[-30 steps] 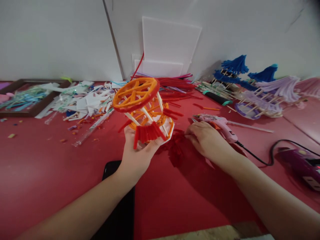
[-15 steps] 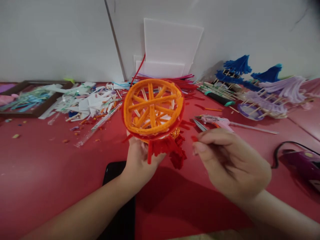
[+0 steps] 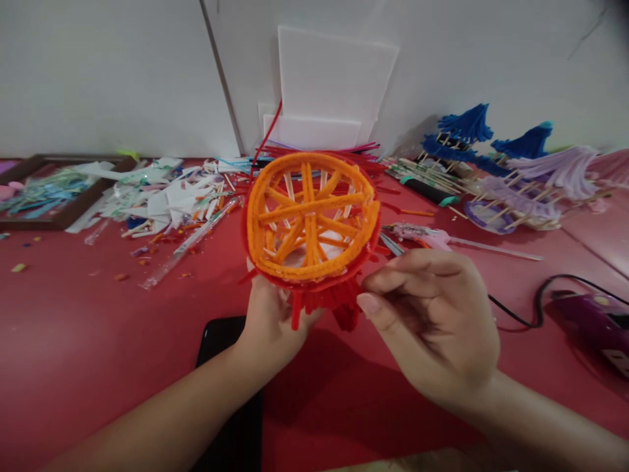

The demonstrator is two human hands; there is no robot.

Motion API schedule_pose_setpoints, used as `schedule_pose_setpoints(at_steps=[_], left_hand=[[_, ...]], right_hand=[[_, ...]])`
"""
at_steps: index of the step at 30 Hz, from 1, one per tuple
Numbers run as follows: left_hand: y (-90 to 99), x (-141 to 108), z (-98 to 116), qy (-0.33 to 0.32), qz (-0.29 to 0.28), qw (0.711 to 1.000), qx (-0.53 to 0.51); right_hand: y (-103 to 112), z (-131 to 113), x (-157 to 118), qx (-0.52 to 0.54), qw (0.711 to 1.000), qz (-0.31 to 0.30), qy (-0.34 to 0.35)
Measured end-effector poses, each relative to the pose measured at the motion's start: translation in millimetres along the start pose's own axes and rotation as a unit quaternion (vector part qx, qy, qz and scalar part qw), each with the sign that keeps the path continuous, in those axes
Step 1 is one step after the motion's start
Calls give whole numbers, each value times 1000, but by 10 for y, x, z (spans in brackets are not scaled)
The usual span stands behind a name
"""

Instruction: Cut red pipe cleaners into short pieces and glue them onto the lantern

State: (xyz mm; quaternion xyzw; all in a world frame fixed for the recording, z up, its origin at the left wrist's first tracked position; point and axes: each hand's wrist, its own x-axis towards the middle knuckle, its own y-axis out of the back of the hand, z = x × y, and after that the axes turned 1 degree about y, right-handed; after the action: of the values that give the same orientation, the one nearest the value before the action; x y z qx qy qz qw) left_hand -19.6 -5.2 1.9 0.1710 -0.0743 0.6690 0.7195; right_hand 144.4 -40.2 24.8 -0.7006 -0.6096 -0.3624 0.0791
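My left hand grips, from below, a round model made of orange and red pipe cleaners. Its orange spoked ring faces me, with pale sticks showing between the spokes. Short red pipe cleaner ends hang like a fringe under the rim. At the model's lower right edge, my right hand is closed in a pinch, thumb against forefinger. The short red pipe cleaner piece in those fingertips is now mostly hidden against the red fringe. The left fingertips are out of sight behind the model.
A pink glue gun and scissors lie beyond my right hand. Blue and lilac models stand at right. Left are scraps and a brown frame. A black phone lies under my left forearm; a purple device sits right.
My right hand has moved left, bringing its fingertips and the red piece to the model's edge. The model has tilted slightly and shifted a little to the right in my left hand.
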Motion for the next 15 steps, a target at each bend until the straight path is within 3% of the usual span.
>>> schedule_pose_setpoints(at_steps=[7,15], left_hand=[[-7,20,40,5,-3,1000,-28],[-33,28,63,19,-38,997,-64]], right_hand=[[-42,-2,11,126,988,-15,-87],[-67,30,9,217,964,14,-150]])
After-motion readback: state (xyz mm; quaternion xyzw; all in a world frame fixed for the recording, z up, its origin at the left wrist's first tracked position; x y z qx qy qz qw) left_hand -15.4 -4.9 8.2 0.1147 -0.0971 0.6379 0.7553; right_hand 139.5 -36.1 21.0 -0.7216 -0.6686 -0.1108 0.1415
